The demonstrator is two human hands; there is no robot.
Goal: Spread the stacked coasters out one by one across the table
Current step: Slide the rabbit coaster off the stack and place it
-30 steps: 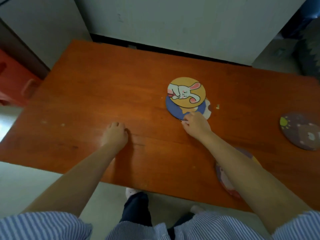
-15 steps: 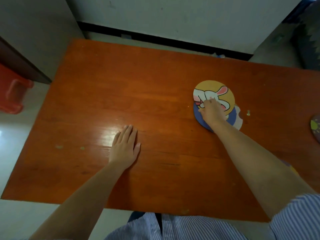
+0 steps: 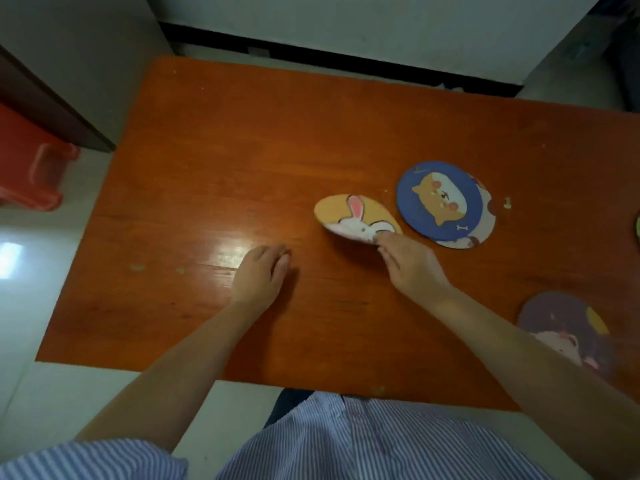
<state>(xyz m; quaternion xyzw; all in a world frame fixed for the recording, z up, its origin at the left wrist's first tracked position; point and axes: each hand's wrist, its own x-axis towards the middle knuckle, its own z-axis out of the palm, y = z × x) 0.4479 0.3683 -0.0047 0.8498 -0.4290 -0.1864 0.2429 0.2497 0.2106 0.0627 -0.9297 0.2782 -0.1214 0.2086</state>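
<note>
My right hand (image 3: 412, 263) grips the near edge of the yellow rabbit coaster (image 3: 353, 220), which is tilted and lifted off the orange table (image 3: 242, 150), left of the stack. The blue cat coaster (image 3: 438, 200) now tops the remaining stack, with a white-patterned coaster (image 3: 485, 233) showing under its right edge. My left hand (image 3: 259, 275) rests on the table to the left, fingers curled, holding nothing. A purple coaster (image 3: 568, 330) lies at the near right, partly behind my right forearm.
A sliver of another coaster (image 3: 638, 228) shows at the right frame edge. A red plastic stool (image 3: 31, 164) stands on the floor left of the table. A small crumb (image 3: 507, 202) lies right of the stack. White wall runs behind the table's far edge.
My right hand has lifted the rabbit coaster off the stack and carried it left, uncovering the blue cat coaster. My left hand's fingers have curled in.
</note>
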